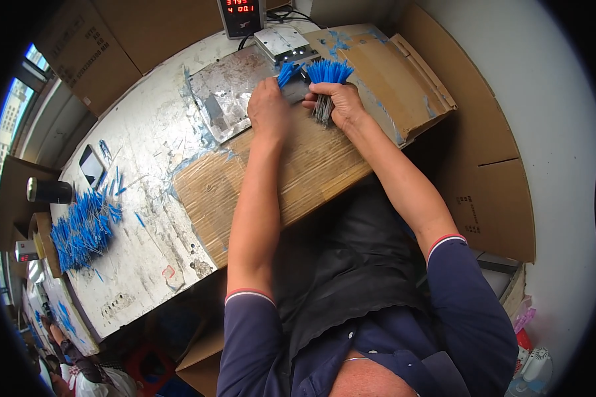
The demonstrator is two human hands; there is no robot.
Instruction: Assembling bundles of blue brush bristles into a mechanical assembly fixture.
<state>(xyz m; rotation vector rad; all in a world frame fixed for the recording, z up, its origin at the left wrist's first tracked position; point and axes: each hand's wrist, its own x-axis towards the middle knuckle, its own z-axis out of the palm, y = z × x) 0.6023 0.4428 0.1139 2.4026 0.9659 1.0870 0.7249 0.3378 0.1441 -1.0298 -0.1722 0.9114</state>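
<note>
My right hand (pixel 346 106) is wrapped round a thick bundle of thin metal wires with blue ends (pixel 330 70); the blue ends fan out at the top and the bare silver ends hang below the fingers. Just left of it, my left hand (pixel 266 109) is closed, its inner side slightly blurred. A smaller bunch of blue-ended wires (pixel 287 74) sticks out by its fingertips, the lower part hidden. Both hands are over the far edge of a taped cardboard sheet (pixel 298 159), beside a worn metal plate (pixel 225 89).
A display with red digits (pixel 243 20) stands at the back by a small metal block (pixel 281 43). To the right lies a cardboard box (pixel 394 76). A pile of blue-ended wires (pixel 83 231), a black cylinder (pixel 49 190) and a phone (pixel 91 165) are left. Another person (pixel 89 374) is lower left.
</note>
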